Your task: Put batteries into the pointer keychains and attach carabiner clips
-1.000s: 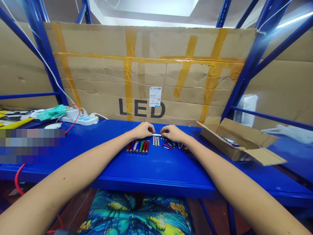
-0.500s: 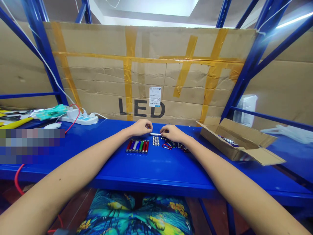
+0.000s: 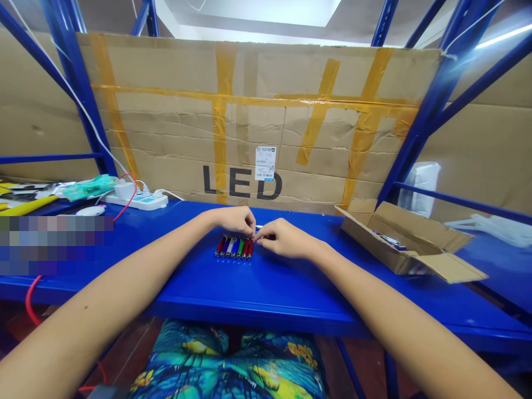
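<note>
Several short coloured metal tubes [image 3: 233, 247], red, blue, silver and green, lie side by side in a row on the blue table [image 3: 199, 288]. My left hand [image 3: 236, 220] is closed, its fingertips curled down at the far end of the row's rightmost red tube. Close against it, my right hand [image 3: 285, 238] is closed in a pinch beside the same end. What either hand holds is too small to make out. A silver tube [image 3: 259, 226] shows just behind my fingers. The button cells and carabiner clips are hidden under my right hand.
An opened cardboard box [image 3: 374, 238] with small metal items stands at the right. A white power strip [image 3: 141, 200] with cables lies at the back left. A large cardboard panel [image 3: 174, 133] closes off the back, between blue frame posts.
My right hand has come left and nearer me, now covering the button cells and clips. My left hand has moved slightly nearer me, towards the row, leaving the silver tube behind.
</note>
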